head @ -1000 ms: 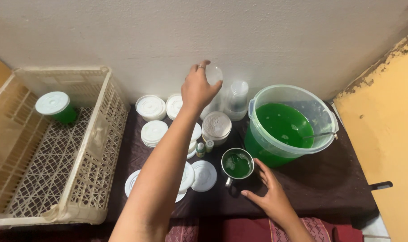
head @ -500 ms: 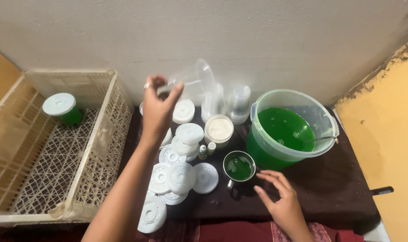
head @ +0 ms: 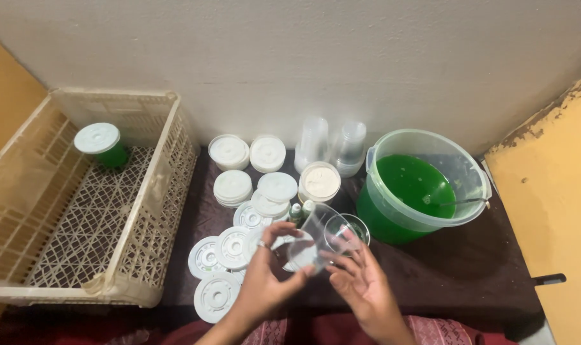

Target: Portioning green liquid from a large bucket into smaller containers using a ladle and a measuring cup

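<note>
My left hand [head: 265, 275] and my right hand [head: 364, 284] together hold clear plastic cups [head: 316, 236] low in the middle, just above the dark cloth. The cups are tilted and seem nested, one mouth turned to the right. Behind them stand two small green dropper bottles [head: 300, 211] and a tub with pale contents [head: 320, 181]. A clear bucket of green liquid [head: 413, 185] with a spoon handle sits to the right. Stacks of clear cups [head: 332, 145] stand by the wall.
Several white round lids [head: 229, 246] lie spread and stacked left of my hands. A cream lattice crate [head: 79, 198] on the left holds one lidded green-filled cup [head: 100, 145]. White wall behind, a yellow surface [head: 558, 211] at right.
My left hand has come down from the cup stacks at the wall with a clear cup to the front. My right hand has left the green-filled cup and joined it.
</note>
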